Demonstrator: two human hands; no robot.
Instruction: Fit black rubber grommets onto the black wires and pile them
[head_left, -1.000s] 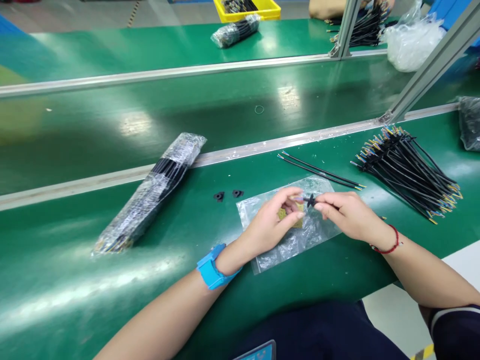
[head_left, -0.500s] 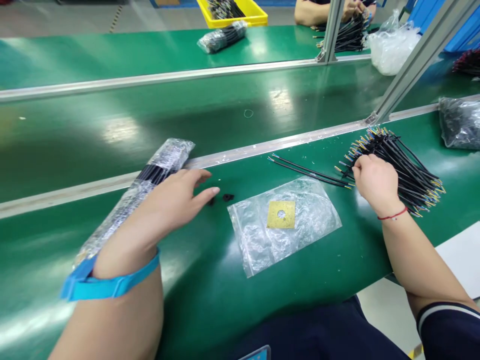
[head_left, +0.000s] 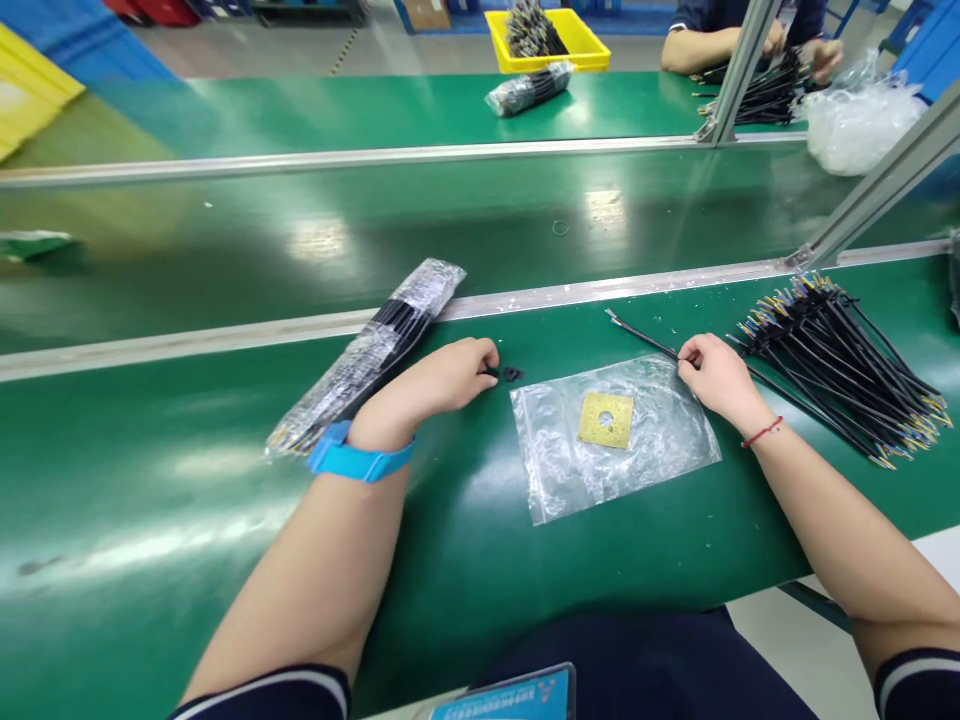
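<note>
My left hand [head_left: 450, 378], with a blue strap at its wrist, is pinched at the tabletop around a small black part [head_left: 492, 371], partly hidden by the fingertips. A second small black piece [head_left: 513, 374] lies just right of it. My right hand [head_left: 718, 374] has its thumb and fingers closed on a thin black cable [head_left: 645, 338] with stripped wire ends; whether it is one cable or two is unclear. Between my hands lies a clear plastic bag [head_left: 559, 470] with a square yellow plate [head_left: 605, 420] with a round hole on it.
At right is a pile of black cables [head_left: 847, 350] with coloured wire ends. A wrapped cable bundle [head_left: 360, 360] lies beyond my left forearm. Metal rails [head_left: 547, 298] and a slanted post [head_left: 862, 190] border the green table. Across it, another person handles cables near a white plastic bag [head_left: 862, 120].
My left hand has closed its fingers at the small black parts. My right hand has left the cable pile and taken hold of the cable beside it. The view has shifted left.
</note>
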